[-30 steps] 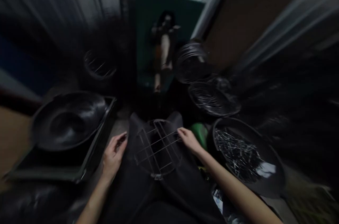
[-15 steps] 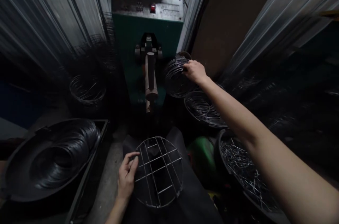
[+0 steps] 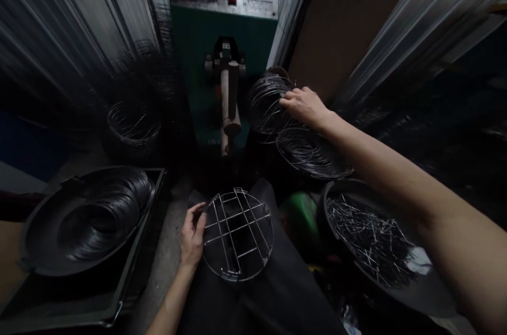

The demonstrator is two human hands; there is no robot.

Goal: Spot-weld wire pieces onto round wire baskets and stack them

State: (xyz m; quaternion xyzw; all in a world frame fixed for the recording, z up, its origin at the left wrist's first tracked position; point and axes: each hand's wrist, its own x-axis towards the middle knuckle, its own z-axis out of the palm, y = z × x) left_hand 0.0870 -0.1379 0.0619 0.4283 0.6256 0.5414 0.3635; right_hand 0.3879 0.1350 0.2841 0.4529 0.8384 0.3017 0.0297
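Observation:
A round wire grid (image 3: 241, 235), a ring with crossing bars, lies over my lap. My left hand (image 3: 193, 237) grips its left rim between thumb and fingers. Farther off on the right, my right hand (image 3: 304, 106) is pinched closed at the right side of a bundle of wire rings (image 3: 266, 105). At least one ring there stands tilted away from the others, and its edge runs to my fingertips. Just below that hand, a basin holds more wire rings (image 3: 304, 149).
Ahead stands a green machine (image 3: 225, 23) with a jutting metal electrode arm (image 3: 230, 97). A basin of short wire pieces (image 3: 368, 240) is on the right. At left, a black basin (image 3: 37, 234) carries stacked rings. A green rounded object (image 3: 300, 219) sits beside my knee.
My right hand has drawn slightly right and toward me, and the rings at its fingers have spread apart. My left hand stays on the grid's rim. The view has tipped down a little.

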